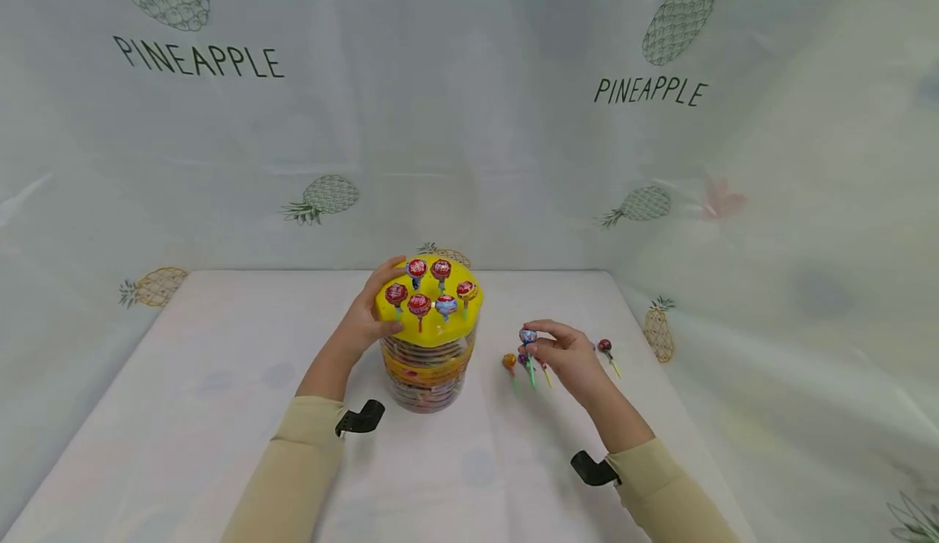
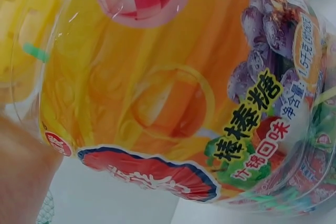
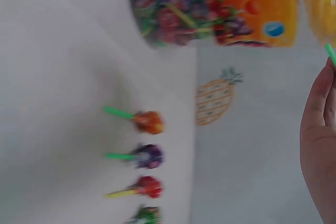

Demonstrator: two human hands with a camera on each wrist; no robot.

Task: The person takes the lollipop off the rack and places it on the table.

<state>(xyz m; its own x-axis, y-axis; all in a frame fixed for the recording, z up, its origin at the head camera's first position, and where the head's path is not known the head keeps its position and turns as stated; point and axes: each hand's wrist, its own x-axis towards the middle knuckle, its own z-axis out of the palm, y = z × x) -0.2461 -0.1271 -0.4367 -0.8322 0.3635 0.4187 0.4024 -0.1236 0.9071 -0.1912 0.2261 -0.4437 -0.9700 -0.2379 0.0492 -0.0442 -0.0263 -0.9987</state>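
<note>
A large clear jar (image 1: 427, 376) with a yellow lid (image 1: 433, 333) stands on the table. Several wrapped lollipops (image 1: 420, 305) are stuck in the lid's top in two rows, red ones mostly. My left hand (image 1: 368, 312) holds the lid's left side, its fingers spread around the rim. To the right of the jar, my right hand (image 1: 568, 357) pinches a blue-wrapped lollipop (image 1: 527, 336) with a green stick, held above the table. In the right wrist view, only the green stick's end (image 3: 331, 52) shows at the fingers. In the left wrist view, the jar's orange label (image 2: 173, 98) fills most of the frame.
Under and beside my right hand, loose lollipops lie in a row: an orange one (image 3: 148, 123), a purple one (image 3: 149, 156), a red one (image 3: 149, 187) and others. A dark red lollipop (image 1: 605, 346) lies at the right. A pineapple-print sheet (image 1: 469, 119) hangs behind the table.
</note>
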